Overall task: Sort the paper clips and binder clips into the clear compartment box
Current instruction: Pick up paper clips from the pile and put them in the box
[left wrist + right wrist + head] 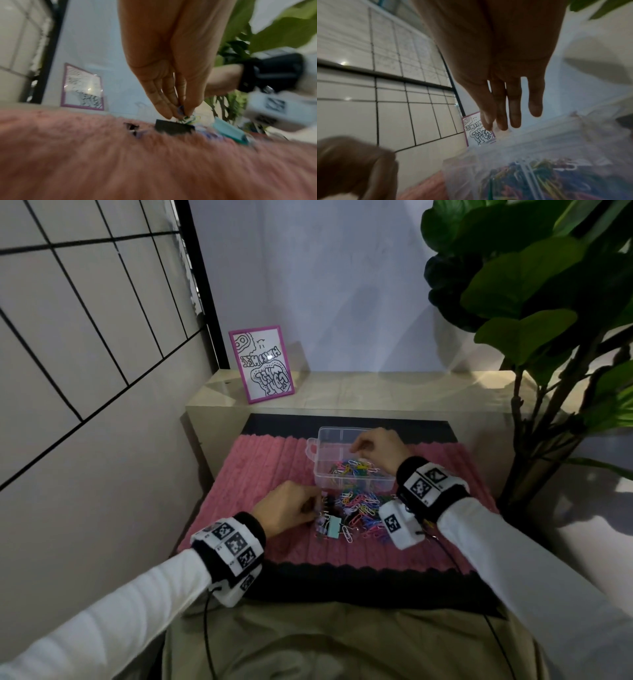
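1. Hands first, in the head view: her left hand (286, 506) sits left of centre, fingers bunched down at the near edge of the loose pile of paper clips (359, 510) on the pink mat (267, 460). What it has hold of I cannot tell from here. The right hand (378, 448) hangs over the clear compartment box (320, 455) at frame centre, fingers drooping loosely. Coloured clips fill the box's near compartment. A mint binder clip (333, 527) lies at the pile's lower edge. A pink-framed drawing (262, 363) leans on the ledge above; a plant (534, 302) fills the upper right.
2. Left wrist view, blurred: the fingertips (164, 108) pinch a small tangle of clips just above a black binder clip (174, 127) at centre; the mint one lies to its right.
3. Right wrist view: the fingers (514, 108) hang straight and slightly spread, holding nothing, with the box and its clips in the lower right.
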The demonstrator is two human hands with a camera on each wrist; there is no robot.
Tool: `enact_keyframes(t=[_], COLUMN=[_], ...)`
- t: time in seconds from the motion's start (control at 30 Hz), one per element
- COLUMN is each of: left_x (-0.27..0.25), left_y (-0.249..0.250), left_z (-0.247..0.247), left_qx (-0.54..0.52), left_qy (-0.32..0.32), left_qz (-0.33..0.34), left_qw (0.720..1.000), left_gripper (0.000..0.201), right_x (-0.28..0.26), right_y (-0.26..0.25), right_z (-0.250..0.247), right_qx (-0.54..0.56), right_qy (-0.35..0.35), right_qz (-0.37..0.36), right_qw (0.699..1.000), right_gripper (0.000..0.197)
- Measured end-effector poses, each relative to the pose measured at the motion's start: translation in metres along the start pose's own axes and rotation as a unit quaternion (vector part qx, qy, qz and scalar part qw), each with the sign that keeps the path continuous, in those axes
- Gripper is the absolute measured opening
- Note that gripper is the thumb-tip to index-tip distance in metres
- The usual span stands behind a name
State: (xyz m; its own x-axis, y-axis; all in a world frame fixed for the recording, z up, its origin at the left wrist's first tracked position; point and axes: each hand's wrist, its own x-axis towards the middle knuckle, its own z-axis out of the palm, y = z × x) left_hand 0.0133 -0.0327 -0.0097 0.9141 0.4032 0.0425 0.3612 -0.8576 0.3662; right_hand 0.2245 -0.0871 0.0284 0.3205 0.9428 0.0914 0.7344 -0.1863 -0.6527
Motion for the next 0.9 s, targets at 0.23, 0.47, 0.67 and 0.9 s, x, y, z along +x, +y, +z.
enact_keyframes(t=[0.23, 0.47, 0.67, 0.9], left_x=[0.002, -0.001, 0.022, 0.053], left_y=[-0.029, -0.043, -0.041, -0.042], left_z=[-0.022, -0.025, -0.059, -0.086], left_qx=[-0.176, -0.338, -0.321, -0.338], left_qy=[0.02, -0.014, 0.038, 0.046], left_qz=[-0.126, -0.169, -0.155, -0.124], left_qw=[0.976, 0.926, 0.934, 0.932], left_gripper=[0.01, 0.028, 0.027, 0.032], right_x=[-0.025, -0.041, -0.026, -0.014], right_y=[-0.011, -0.028, -0.026, -0.03], right_z=[0.017, 0.043, 0.055, 0.061], right_qx=[-0.06, -0.153, -0.175, -0.181], right_qy=[-0.04, -0.189, -0.211, -0.267], right_qz=[-0.133, -0.198, -0.167, -0.137], right_qw=[0.988, 0.95, 0.947, 0.936], right_gripper=[0.013, 0.014, 0.025, 0.028])
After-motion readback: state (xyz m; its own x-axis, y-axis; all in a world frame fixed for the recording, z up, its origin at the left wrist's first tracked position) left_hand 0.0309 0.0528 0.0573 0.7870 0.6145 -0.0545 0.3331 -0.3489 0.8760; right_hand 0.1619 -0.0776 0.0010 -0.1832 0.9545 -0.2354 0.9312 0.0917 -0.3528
